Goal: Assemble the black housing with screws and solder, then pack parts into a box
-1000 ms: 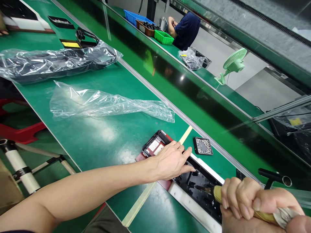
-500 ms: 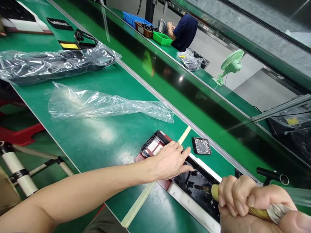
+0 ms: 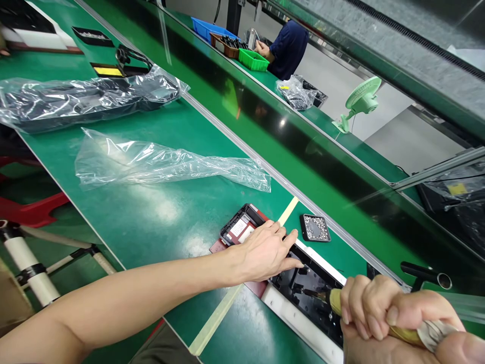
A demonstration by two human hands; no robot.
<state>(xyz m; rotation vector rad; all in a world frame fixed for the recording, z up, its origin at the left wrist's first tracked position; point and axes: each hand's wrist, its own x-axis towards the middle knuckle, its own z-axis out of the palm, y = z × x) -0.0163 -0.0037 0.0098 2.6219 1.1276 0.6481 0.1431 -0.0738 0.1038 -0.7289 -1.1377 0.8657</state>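
My left hand (image 3: pixel 263 252) lies across a long black plastic housing (image 3: pixel 322 292), pressing on it with fingers stretched out. The housing rests between white blocks (image 3: pixel 293 316) on the green table. At the lower right, my right hand (image 3: pixel 394 313) is wrapped round the yellow handle of a screwdriver (image 3: pixel 335 299). Its shaft points left into the housing; the exact tip contact is hard to make out. Beyond my left hand, the housing's end shows a white label (image 3: pixel 238 227). A small black tray of screws (image 3: pixel 315 228) sits just past the housing.
An empty clear plastic bag (image 3: pixel 170 164) lies on the table, with a bagged black part (image 3: pixel 91 98) behind it. A metal rail (image 3: pixel 235 139) borders a green conveyor belt (image 3: pixel 265 131). Across it are a co-worker (image 3: pixel 290 50), a green fan (image 3: pixel 361 98) and a green bin (image 3: pixel 253 60).
My hands, the screwdriver and the housing look unmoved. Across the belt, the co-worker's hands have shifted slightly down and to the left.
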